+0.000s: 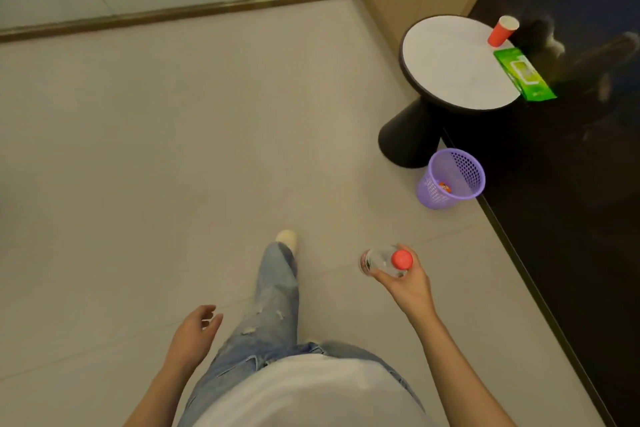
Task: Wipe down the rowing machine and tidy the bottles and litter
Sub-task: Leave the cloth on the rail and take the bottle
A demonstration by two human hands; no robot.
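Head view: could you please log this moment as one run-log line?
right hand: holds red-capped bottle | left hand: open, empty | purple bin: on floor beside stool | stool: red cup, green wipes pack

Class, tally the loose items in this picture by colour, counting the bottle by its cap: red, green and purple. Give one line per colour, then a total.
Red: 2, the paper cup and the red-capped bottle in the right hand
Green: 1, the wipes packet
Purple: 1, the mesh bin
Total: 4
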